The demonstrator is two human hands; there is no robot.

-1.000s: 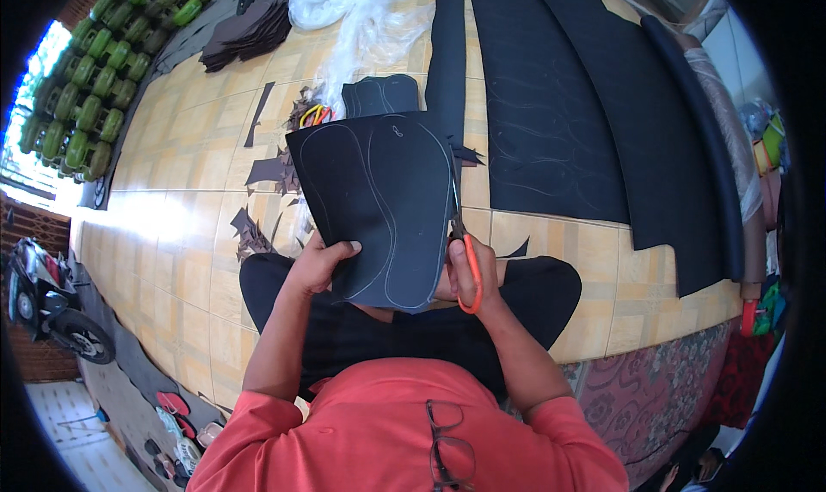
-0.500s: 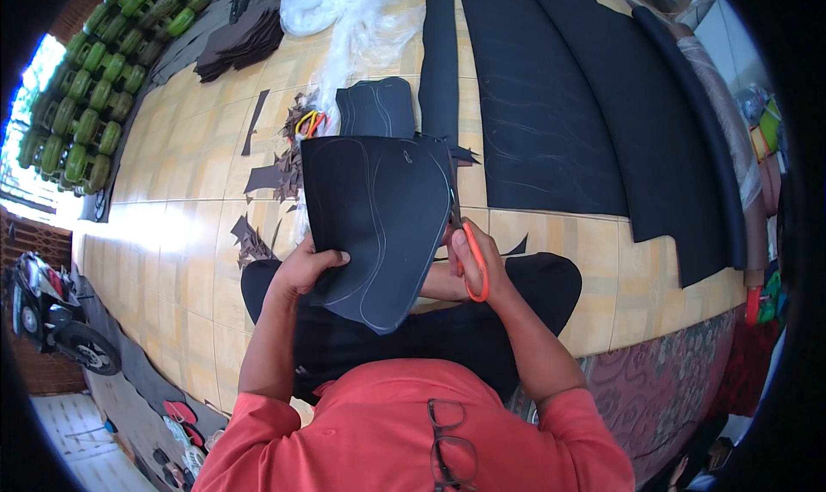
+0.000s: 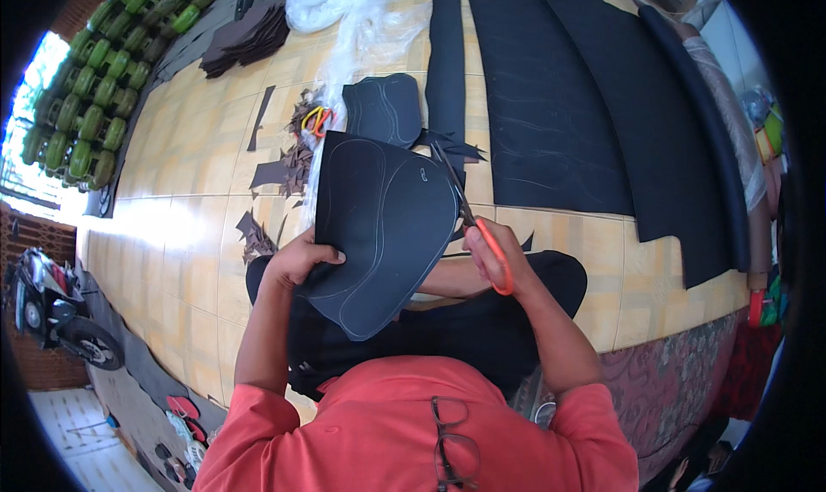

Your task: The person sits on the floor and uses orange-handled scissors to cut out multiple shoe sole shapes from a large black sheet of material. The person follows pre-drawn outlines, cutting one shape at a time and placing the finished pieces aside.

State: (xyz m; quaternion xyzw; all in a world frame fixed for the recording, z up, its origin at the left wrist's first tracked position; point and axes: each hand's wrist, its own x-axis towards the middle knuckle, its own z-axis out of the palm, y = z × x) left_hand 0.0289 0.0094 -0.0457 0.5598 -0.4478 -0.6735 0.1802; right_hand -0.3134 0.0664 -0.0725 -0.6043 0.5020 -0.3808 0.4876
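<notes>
Currently we hold the sheet (image 3: 370, 234) by its left edge in our left hand (image 3: 301, 258), thumb on top, other fingers hidden; right hand (image 3: 506, 253) grips the scissors (image 3: 465, 210), blades along the sheet's right edge.

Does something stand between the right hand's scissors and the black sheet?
Nothing visible: the right hand holds the scissors at the right edge of the black sheet; the left hand grips its left side.
</notes>
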